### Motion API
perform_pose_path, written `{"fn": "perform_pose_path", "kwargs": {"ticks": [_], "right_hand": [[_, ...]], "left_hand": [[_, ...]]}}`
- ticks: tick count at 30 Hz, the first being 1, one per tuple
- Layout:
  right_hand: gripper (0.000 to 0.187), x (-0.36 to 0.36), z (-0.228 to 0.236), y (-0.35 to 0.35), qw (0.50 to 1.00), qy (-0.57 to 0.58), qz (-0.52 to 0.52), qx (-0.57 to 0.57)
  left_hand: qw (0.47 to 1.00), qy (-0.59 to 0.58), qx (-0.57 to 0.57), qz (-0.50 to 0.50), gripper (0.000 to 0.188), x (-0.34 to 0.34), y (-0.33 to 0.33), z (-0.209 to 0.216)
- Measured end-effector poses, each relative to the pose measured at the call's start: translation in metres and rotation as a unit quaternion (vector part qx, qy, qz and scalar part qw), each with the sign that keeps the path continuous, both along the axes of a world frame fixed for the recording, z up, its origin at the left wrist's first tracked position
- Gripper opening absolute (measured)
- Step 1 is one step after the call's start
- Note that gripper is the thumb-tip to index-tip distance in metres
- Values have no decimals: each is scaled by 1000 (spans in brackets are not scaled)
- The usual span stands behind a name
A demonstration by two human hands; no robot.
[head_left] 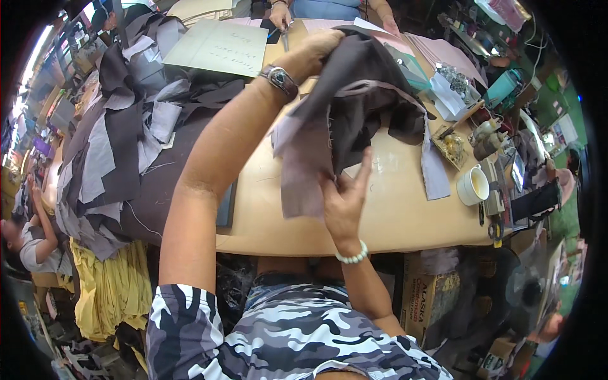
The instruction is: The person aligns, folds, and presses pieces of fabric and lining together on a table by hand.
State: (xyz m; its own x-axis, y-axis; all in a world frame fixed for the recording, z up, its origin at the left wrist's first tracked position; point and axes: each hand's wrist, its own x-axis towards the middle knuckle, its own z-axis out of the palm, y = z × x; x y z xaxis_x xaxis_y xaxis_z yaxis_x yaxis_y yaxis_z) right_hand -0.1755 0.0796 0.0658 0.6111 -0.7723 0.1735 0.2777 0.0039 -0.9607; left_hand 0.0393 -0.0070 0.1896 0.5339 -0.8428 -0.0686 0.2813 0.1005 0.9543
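A dark grey-brown garment piece point(361, 73) with paler seam edging hangs over the table in front of me. My left hand point(320, 52), with a watch on its wrist, is closed on its upper part at the far side. Lower down, my right hand point(345, 206), wearing a beaded bracelet, grips the edge of a lighter, mauve-brown panel point(307, 171) of the same piece. One digit of that hand sticks up, away from the cloth. A pale grey flap point(436, 171) trails from the garment's right side onto the tabletop. Folds hide some of my left fingers.
Dark and pale cloth pieces point(120, 145) are heaped at the left. A pale board point(218, 47) lies at the far left. At the right stand a white cup point(472, 185) and small bottles point(487, 139). Another person's hand point(280, 16) holds scissors point(285, 38) across the table.
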Motion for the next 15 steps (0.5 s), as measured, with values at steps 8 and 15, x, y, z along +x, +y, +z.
{"fn": "perform_pose_path", "kwargs": {"ticks": [8,15], "right_hand": [[64,-24,85,-30,990,-115,76,-15],[41,19,158,-70,978,-133,98,-129]], "left_hand": [[844,-529,80,46,64,48,101,-11],[864,-473,-112,-131,83,-36,155,10]]}}
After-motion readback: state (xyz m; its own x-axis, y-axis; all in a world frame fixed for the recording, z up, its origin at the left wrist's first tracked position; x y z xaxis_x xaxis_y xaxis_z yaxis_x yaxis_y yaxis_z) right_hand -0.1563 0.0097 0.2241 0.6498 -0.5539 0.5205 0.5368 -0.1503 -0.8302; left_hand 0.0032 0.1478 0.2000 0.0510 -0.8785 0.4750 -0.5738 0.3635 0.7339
